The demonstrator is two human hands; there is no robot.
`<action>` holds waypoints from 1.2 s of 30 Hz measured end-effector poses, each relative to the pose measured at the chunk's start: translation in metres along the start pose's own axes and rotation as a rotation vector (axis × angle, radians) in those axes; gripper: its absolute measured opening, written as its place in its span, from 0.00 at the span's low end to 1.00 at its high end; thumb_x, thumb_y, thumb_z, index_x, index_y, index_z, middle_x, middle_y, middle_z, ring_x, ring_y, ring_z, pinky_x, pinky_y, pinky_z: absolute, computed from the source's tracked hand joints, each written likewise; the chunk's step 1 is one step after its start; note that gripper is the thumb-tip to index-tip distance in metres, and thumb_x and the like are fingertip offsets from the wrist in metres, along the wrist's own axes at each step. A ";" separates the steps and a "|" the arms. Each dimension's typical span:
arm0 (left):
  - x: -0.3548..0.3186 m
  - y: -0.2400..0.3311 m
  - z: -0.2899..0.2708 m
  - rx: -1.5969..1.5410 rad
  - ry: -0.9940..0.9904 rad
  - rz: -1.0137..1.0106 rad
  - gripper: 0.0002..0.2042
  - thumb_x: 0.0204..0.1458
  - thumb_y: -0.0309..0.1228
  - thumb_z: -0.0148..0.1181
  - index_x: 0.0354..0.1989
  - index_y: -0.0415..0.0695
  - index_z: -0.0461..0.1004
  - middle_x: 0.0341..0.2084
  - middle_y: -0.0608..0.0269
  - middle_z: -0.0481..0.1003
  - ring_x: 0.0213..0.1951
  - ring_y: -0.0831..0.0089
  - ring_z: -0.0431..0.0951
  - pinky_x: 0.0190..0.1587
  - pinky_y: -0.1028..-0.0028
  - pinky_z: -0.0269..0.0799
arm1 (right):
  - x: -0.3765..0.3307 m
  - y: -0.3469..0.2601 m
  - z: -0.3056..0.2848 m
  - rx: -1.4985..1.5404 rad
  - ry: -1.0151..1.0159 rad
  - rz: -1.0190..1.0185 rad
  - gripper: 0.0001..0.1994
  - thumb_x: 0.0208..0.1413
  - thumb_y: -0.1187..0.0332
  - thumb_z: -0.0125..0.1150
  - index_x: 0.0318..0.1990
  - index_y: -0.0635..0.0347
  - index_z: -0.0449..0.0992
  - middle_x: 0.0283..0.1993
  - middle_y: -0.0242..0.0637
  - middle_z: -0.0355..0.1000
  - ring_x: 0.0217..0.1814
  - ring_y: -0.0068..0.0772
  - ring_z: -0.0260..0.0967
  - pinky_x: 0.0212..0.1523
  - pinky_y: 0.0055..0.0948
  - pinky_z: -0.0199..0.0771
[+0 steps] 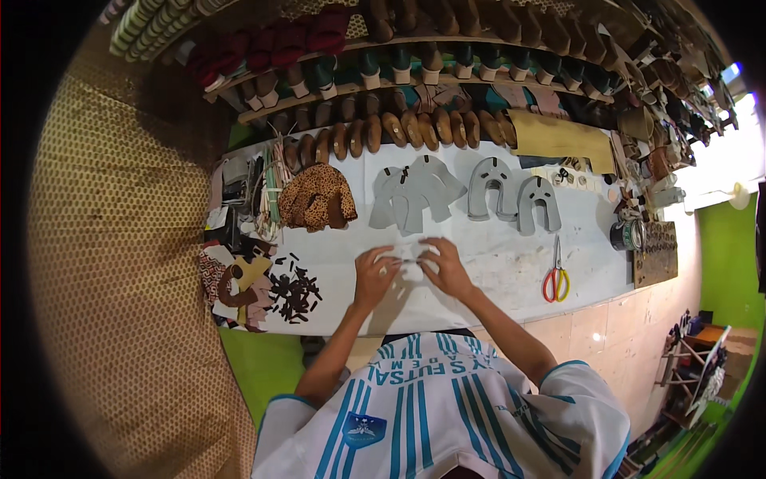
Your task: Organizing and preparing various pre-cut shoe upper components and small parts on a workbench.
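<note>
Shelves of shoe forms back a white worktop (495,271). Both hands, left (375,271) and right (445,267), pinch one small pale piece (408,262) at its middle. Grey cut pieces (415,195) lie stacked beyond, seemingly finished; dark scraps (294,291) wait leftward.

White worktable (495,271): grey cut pieces (415,195), leopard-print pieces (317,199), dark scraps (294,291), scissors (556,279).

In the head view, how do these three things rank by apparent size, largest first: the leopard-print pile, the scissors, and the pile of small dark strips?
1. Leopard-print pile, clearly the largest.
2. Pile of small dark strips: its scattered patch covers more than the scissors.
3. Scissors, long but thin.
All lie on the white table, so nearness hardly affects the order.
</note>
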State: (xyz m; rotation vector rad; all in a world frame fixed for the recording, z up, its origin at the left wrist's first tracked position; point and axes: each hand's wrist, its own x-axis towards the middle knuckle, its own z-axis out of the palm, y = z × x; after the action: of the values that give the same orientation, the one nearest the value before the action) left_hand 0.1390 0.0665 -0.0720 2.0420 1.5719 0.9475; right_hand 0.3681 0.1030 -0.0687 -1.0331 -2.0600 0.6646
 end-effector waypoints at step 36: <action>-0.090 -0.098 0.053 0.370 -0.458 -0.028 0.39 0.63 0.52 0.53 0.75 0.41 0.50 0.76 0.50 0.48 0.76 0.50 0.47 0.74 0.50 0.46 | -0.083 0.013 0.145 -0.468 -0.529 0.345 0.42 0.64 0.50 0.54 0.78 0.56 0.42 0.83 0.44 0.34 0.85 0.47 0.30 0.78 0.57 0.34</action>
State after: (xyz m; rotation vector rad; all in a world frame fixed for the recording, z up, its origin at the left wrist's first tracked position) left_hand 0.0972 0.0141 -0.1992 2.2581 1.5893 0.1522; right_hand 0.2945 0.0235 -0.1964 -1.6439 -2.5993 0.6955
